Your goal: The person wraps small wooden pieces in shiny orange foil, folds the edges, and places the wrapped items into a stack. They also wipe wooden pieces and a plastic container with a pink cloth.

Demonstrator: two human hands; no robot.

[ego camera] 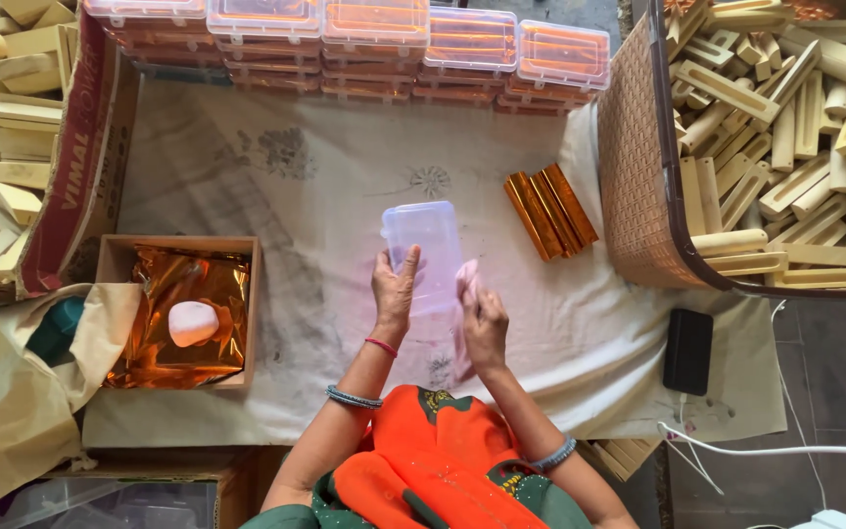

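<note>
The left hand (396,292) grips a clear plastic box (425,253) by its near left edge, thumb on top and fingers beneath, which keeps the box raised slightly above the white cloth (325,186) and presents its broad face upward. The right hand (484,328) is closed around a small pink rag (466,284) and presses it against the near right side of the box; the opposing grip of the left hand appears to steady the box against that pressure. The box sits over the middle of the cloth, just ahead of the person's lap. Near the right edge of the cloth lies a bundle of gold-wrapped sticks (550,211), set parallel and touching one another. Along the far edge stands a row of stacked clear boxes with orange contents (364,39), lids closed, grouped well apart from the box in hand. At the left edge, an open cardboard carton (178,313) holds copper-coloured foil sheets with a white lump (193,323) resting on top, probably as a weight to hold the foil flat. Further left, a larger carton (80,157) holds pale wooden blocks (2,127); beyond the right edge, a woven basket (638,167) holds more wooden pieces (785,127). A black device (688,351) lies at the near right corner.
</note>
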